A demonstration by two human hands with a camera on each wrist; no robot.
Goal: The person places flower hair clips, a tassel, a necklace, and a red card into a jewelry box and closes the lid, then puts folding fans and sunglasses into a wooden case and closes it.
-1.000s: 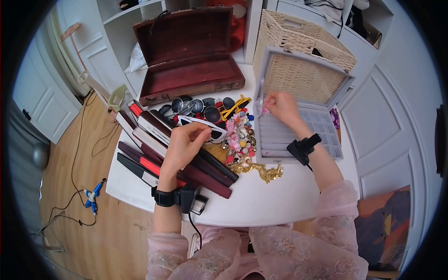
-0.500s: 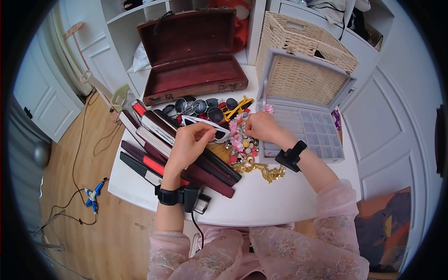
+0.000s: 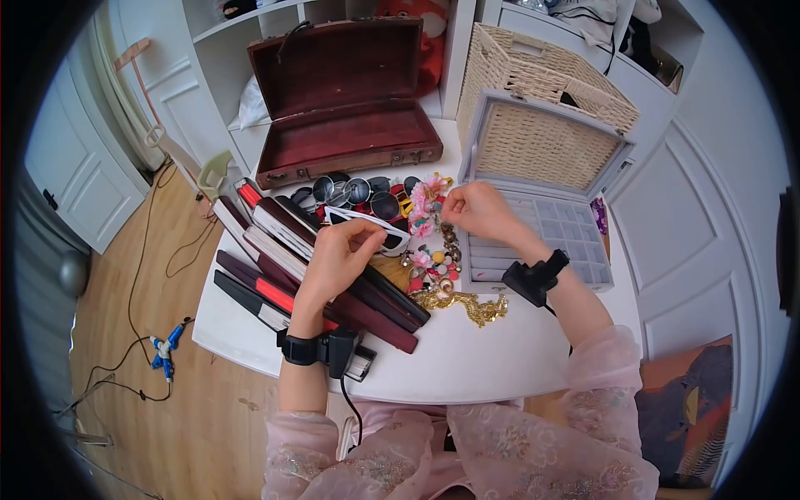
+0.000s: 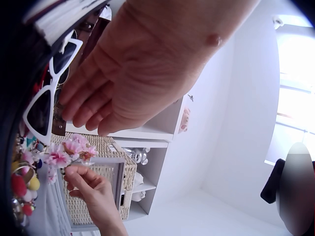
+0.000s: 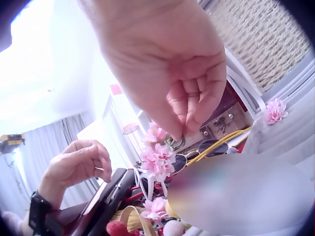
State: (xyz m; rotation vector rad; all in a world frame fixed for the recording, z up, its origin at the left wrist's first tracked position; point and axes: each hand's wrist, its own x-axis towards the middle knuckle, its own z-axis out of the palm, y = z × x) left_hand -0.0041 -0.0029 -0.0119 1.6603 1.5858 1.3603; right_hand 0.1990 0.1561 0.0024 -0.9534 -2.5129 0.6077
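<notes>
My right hand (image 3: 483, 210) pinches a pink flower hair accessory (image 5: 157, 162) between thumb and fingertips, above the jewellery pile (image 3: 442, 271). A thin metallic part shows at the pinch in the right wrist view. Just right of that hand stands the open grey jewellery box (image 3: 567, 225), with ring rolls and small compartments. One pink flower (image 5: 275, 111) lies in the box near its lid. My left hand (image 3: 337, 258) hovers with relaxed fingers and holds nothing. Below it are white-framed sunglasses (image 4: 39, 115) and a row of dark and red books (image 3: 275, 242).
An open dark red case (image 3: 350, 137) stands at the back, with several round sunglasses (image 3: 358, 190) before it. A wicker basket (image 3: 542, 62) rises behind the jewellery box. A gold chain (image 3: 479, 308) lies near the table's front (image 3: 450, 367).
My right hand left a pink flower in the jewellery box, moved left to the pile, and has now raised another flower accessory from it. The left hand stays almost in place.
</notes>
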